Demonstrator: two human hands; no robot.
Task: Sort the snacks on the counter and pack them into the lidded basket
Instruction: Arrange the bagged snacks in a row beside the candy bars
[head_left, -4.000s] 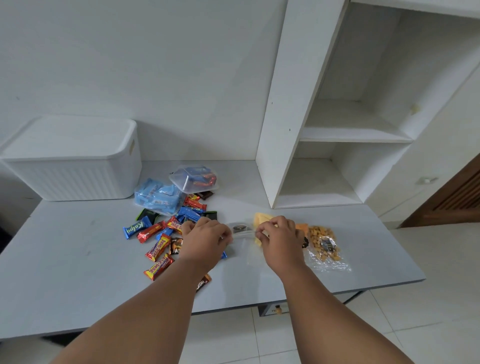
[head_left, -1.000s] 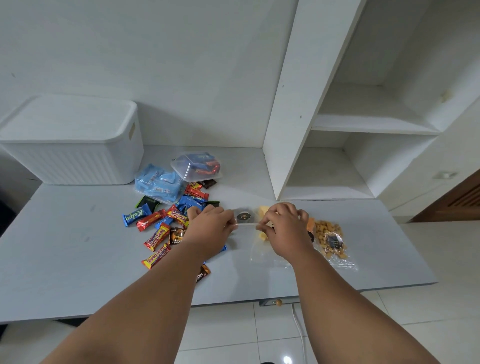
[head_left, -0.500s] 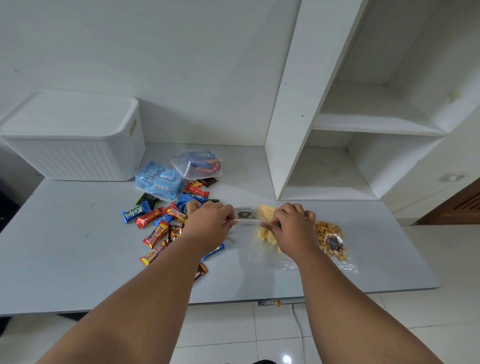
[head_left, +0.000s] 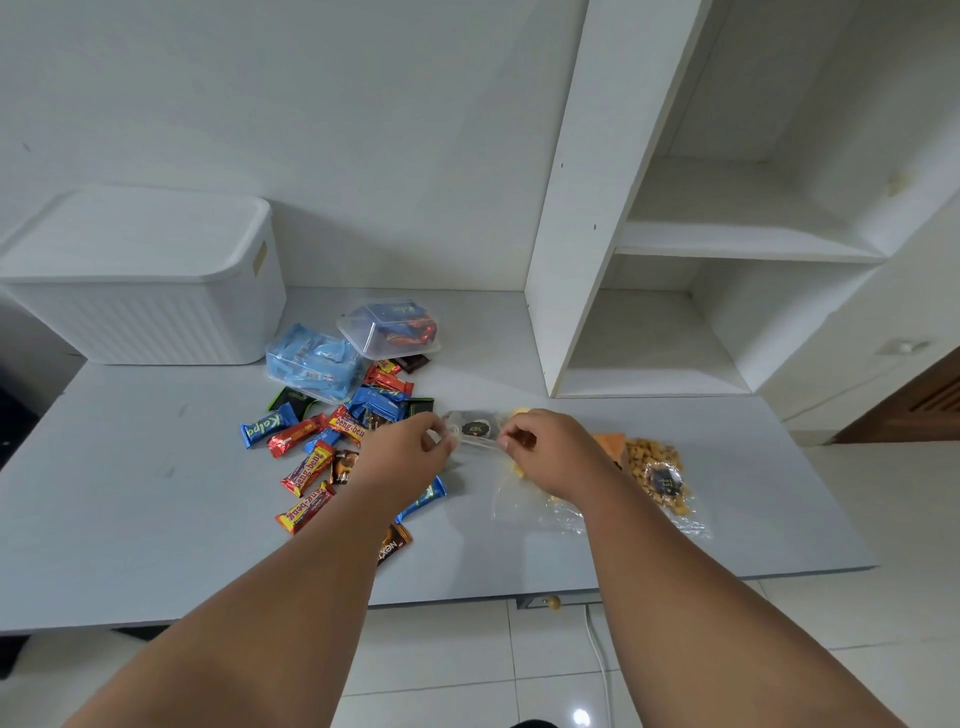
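A clear plastic bag (head_left: 524, 506) with yellow snack pieces lies on the grey counter (head_left: 130, 493). My left hand (head_left: 410, 457) and my right hand (head_left: 550, 457) each pinch its top edge, a short stretch of it taut between them. Left of my hands lies a loose pile of wrapped chocolate bars (head_left: 322, 447) in red, blue and dark wrappers. The white lidded basket (head_left: 150, 280) stands at the back left with its lid on. A second clear bag of brown crackers (head_left: 660, 478) lies to the right.
Two clear plastic tubs hold more snacks behind the pile: a blue-filled tub (head_left: 311, 366) and a lidded tub (head_left: 389, 327). A white shelf unit (head_left: 587, 208) rises from the counter at the right. An orange packet (head_left: 610, 444) lies beside the crackers.
Both hands have stayed on the bag's top edge, shifting slightly along it. The camera has tilted a little; nothing else has moved.
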